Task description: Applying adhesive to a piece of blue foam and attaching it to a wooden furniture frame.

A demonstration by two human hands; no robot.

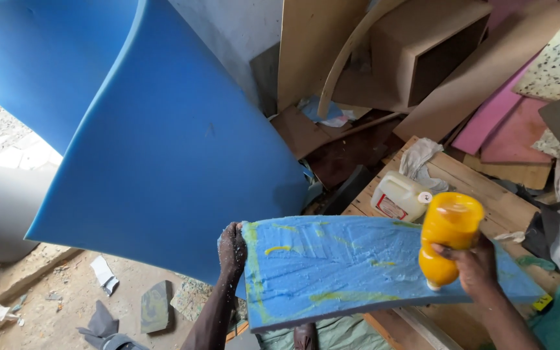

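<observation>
Fingers (452, 254) of the right hand (478, 266) are closed around a yellow squeeze bottle (447, 236), which is turned upside down so its white tip touches the blue foam piece (358, 266). This foam piece lies flat in front of the person, over the edge of a wooden pallet (487, 194), and yellow glue lines (279, 249) run across its top and along its left side. The left hand (232, 249) holds the left edge of the foam piece, fingers curled on it. Behind the bottle, 1 white plastic jug (400, 196) lies on the pallet, with a crumpled white cloth (419, 159) near it. A large blue foam sheet (163, 142) curves up on the left. Plywood boards (312, 45) and pink foam slabs (494, 110) lean at the back.
</observation>
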